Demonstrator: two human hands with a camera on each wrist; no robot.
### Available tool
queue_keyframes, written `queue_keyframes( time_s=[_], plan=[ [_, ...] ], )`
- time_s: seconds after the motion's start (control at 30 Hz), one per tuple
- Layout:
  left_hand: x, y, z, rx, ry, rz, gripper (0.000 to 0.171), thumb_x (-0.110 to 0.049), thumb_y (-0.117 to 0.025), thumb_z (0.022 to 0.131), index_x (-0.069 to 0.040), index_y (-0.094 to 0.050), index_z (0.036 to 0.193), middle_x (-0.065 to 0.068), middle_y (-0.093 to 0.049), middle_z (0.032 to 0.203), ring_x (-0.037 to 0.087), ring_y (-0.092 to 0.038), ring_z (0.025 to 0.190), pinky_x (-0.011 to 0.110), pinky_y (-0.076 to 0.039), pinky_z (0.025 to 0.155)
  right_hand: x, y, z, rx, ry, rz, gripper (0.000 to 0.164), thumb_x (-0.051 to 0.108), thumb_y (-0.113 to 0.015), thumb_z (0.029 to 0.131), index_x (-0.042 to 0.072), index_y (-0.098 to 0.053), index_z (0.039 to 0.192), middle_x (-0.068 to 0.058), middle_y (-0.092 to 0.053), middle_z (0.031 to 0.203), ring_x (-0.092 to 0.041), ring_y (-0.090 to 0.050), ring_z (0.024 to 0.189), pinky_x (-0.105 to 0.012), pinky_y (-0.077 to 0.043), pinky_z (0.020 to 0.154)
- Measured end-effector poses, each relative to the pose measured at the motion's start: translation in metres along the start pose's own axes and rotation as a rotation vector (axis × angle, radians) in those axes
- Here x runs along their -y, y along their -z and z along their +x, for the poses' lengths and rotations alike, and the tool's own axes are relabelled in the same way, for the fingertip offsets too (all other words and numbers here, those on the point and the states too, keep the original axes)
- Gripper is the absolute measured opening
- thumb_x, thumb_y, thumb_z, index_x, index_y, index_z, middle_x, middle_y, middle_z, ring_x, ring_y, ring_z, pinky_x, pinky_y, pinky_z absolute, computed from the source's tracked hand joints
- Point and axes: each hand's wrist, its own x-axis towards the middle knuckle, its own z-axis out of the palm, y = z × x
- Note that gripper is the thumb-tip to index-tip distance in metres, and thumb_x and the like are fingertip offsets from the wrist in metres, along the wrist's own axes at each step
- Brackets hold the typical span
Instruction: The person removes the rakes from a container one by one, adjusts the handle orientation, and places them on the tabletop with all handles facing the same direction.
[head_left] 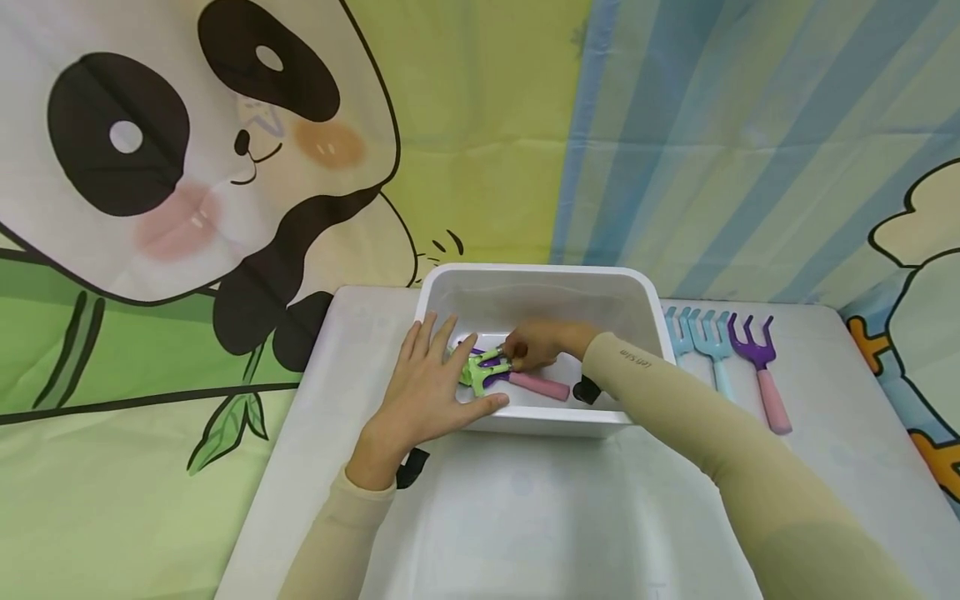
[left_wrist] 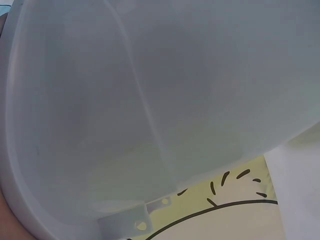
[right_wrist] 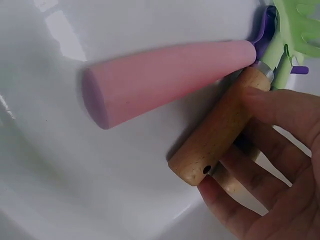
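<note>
We saw the right hand (head_left: 534, 343) inside the bin, its thumb and fingers gripping the wooden handle (right_wrist: 217, 127) of a green hand fork (right_wrist: 290, 30). The handle was a warm brown, rounded, with a dark hole near its butt and a silvery collar where it met the light green metal head. We noticed a second wooden handle (right_wrist: 227, 182) partly hidden beneath it (how the two lay against each other, we could not tell).

From the head view, we saw the green fork pointing its tines to the left, handle end toward the right hand, its long axis running roughly along the bin's length and slightly aslant. Just beside it lay a pink handle (right_wrist: 170, 82) belonging to a purple fork, its butt end to the right and its purple metal partly under the green.

The left hand (head_left: 433, 379) lay spread, fingers straight, over the left end of the white bin (head_left: 540, 296), whose pale plastic filled most of the left wrist view.

Farther out, we found a smooth white table (head_left: 517, 517) under the bin. To the right of the bin lay two light blue forks (head_left: 712, 346) and another purple fork (head_left: 763, 373) with a pink handle, tines pointing away from the person. Behind rose a printed backdrop (head_left: 480, 125) with a panda, yellow-green ground and blue stripes.
</note>
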Motion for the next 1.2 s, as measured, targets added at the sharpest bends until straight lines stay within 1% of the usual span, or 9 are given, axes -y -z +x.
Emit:
queue_keyframes(
  time_s=[0.17, 0.3, 0.53, 0.7, 0.8, 0.93, 1.0, 1.13, 1.2],
  plan=[
    [0.0, 0.001, 0.0, -0.001, 0.0, 0.006, 0.101, -0.088, -0.034, 0.083, -0.012, -0.05, 0.149, 0.019, -0.027, 0.16, 0.042, -0.009, 0.149, 0.054, -0.002, 0.119, 0.001, -0.002, 0.001, 0.043, 0.001, -0.061, 0.004, 0.011, -0.064, 0.097, 0.008, -0.067, 0.098, 0.002, -0.056, 0.077, -0.01, -0.052, 0.066, -0.024, -0.044, 0.06],
    [0.0, 0.001, 0.0, -0.005, 0.001, 0.006, 0.1, -0.087, -0.036, 0.083, -0.012, -0.05, 0.148, 0.019, -0.028, 0.16, 0.042, -0.009, 0.149, 0.053, -0.002, 0.119, 0.006, 0.0, -0.001, 0.091, -0.016, -0.123, 0.008, 0.012, -0.06, 0.099, 0.01, -0.064, 0.092, 0.002, -0.053, 0.077, -0.012, -0.052, 0.067, -0.025, -0.045, 0.061],
    [0.0, 0.0, 0.0, -0.01, -0.001, 0.01, 0.101, -0.087, -0.036, 0.083, -0.012, -0.051, 0.148, 0.019, -0.028, 0.16, 0.041, -0.008, 0.15, 0.052, -0.002, 0.119, 0.013, 0.002, -0.007, 0.137, -0.078, -0.155, 0.008, 0.014, -0.056, 0.102, 0.012, -0.063, 0.101, -0.002, -0.057, 0.09, -0.015, -0.058, 0.069, -0.032, -0.054, 0.061],
    [-0.001, 0.0, 0.0, -0.005, 0.003, 0.004, 0.101, -0.088, -0.036, 0.082, -0.012, -0.05, 0.148, 0.019, -0.027, 0.16, 0.042, -0.008, 0.15, 0.052, -0.002, 0.119, 0.012, 0.004, -0.009, 0.168, -0.102, -0.05, 0.008, 0.011, -0.055, 0.102, 0.009, -0.06, 0.108, -0.005, -0.057, 0.092, -0.02, -0.061, 0.066, -0.041, -0.058, 0.064],
    [-0.001, 0.0, 0.0, 0.002, 0.005, -0.002, 0.101, -0.088, -0.036, 0.083, -0.012, -0.05, 0.149, 0.019, -0.027, 0.16, 0.042, -0.007, 0.15, 0.053, -0.002, 0.119, 0.01, 0.007, -0.011, 0.182, -0.108, 0.056, 0.015, 0.004, -0.053, 0.101, 0.005, -0.056, 0.115, -0.009, -0.055, 0.091, -0.018, -0.057, 0.061, -0.039, -0.054, 0.06],
    [-0.001, 0.0, 0.0, 0.003, 0.005, -0.004, 0.102, -0.089, -0.034, 0.082, -0.013, -0.05, 0.149, 0.019, -0.026, 0.161, 0.041, -0.007, 0.15, 0.053, -0.001, 0.119, 0.012, 0.015, -0.018, 0.182, -0.124, 0.19, 0.033, -0.008, -0.05, 0.095, 0.003, -0.051, 0.126, -0.01, -0.054, 0.097, -0.015, -0.052, 0.054, -0.034, -0.048, 0.054],
    [-0.001, 0.0, 0.0, 0.002, 0.005, -0.001, 0.103, -0.089, -0.034, 0.082, -0.013, -0.049, 0.149, 0.019, -0.026, 0.161, 0.041, -0.007, 0.15, 0.052, 0.0, 0.119, 0.015, 0.02, -0.022, 0.183, -0.135, 0.244, 0.039, -0.01, -0.049, 0.092, 0.002, -0.049, 0.129, -0.011, -0.055, 0.092, -0.017, -0.051, 0.051, -0.033, -0.046, 0.052],
    [-0.001, -0.001, 0.001, -0.002, 0.002, 0.003, 0.103, -0.089, -0.035, 0.082, -0.014, -0.047, 0.151, 0.019, -0.026, 0.161, 0.041, -0.007, 0.15, 0.053, -0.001, 0.119, 0.021, 0.031, -0.033, 0.18, -0.155, 0.284, 0.036, -0.007, -0.051, 0.094, 0.001, -0.048, 0.129, -0.013, -0.055, 0.075, -0.018, -0.05, 0.048, -0.034, -0.043, 0.054],
    [0.0, -0.001, 0.001, -0.004, 0.002, 0.004, 0.102, -0.089, -0.035, 0.082, -0.014, -0.047, 0.151, 0.019, -0.026, 0.161, 0.041, -0.007, 0.15, 0.053, -0.001, 0.119, 0.022, 0.035, -0.039, 0.166, -0.168, 0.281, 0.034, -0.005, -0.053, 0.094, 0.003, -0.049, 0.127, -0.013, -0.058, 0.08, -0.018, -0.052, 0.049, -0.035, -0.046, 0.056]
  ],
)
